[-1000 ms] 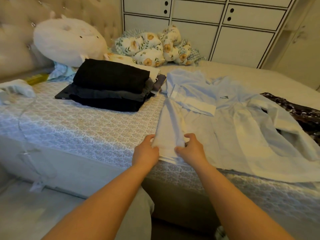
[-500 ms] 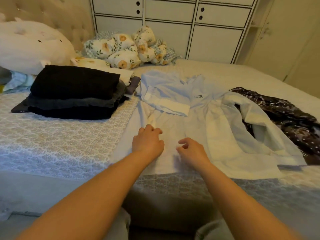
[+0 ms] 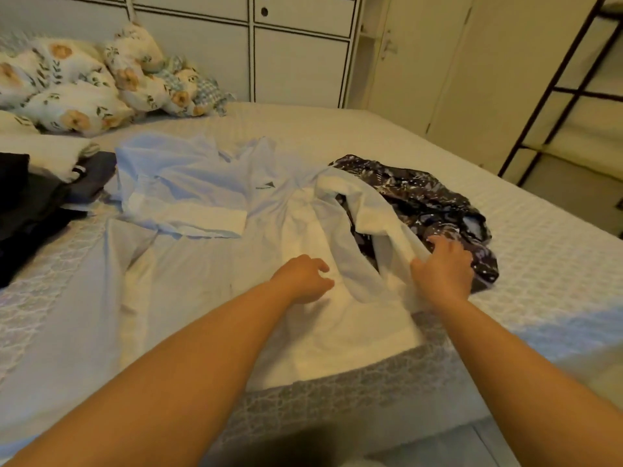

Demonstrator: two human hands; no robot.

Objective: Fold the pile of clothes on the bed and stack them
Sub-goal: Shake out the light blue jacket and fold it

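Your pale blue shirt (image 3: pixel 202 183) lies spread front-up across the bed (image 3: pixel 505 230), collar toward the wardrobe, hem at the near edge. Its sleeve on your left is already turned in across the chest, white cuff flat. The sleeve on your right (image 3: pixel 364 210) is not yet folded: it lies bunched, partly draped over the dark patterned garment (image 3: pixel 421 197) beside it.

Hands. Your right hand (image 3: pixel 443 267) rests on the loose sleeve near its end, fingers curled into the cloth and touching the dark garment beyond; it appears to be gathering the fabric, though how firm the grip is cannot be confirmed from this angle. Your left hand (image 3: pixel 301 276) sits over the shirt's lower body with fingers loosely curled. It holds nothing visible, and whether it touches the cloth cannot be told.

Progress. A stack of folded dark clothes (image 3: pixel 23 197) stands at the left edge of the view, with a pale folded item just beside it. That portion is judged complete. The shirt is judged roughly midway: 1 sleeve in, 1 sleeve out, body not yet doubled. At least 1 further garment, the dark patterned one, lies crumpled and untouched.

Remaining, by judgement: bring the right sleeve across, fold the body, carry the shirt to the stack, then deal with the patterned garment. Floral pillows (image 3: pixel 77 85) at the head of the bed are not part of the work.
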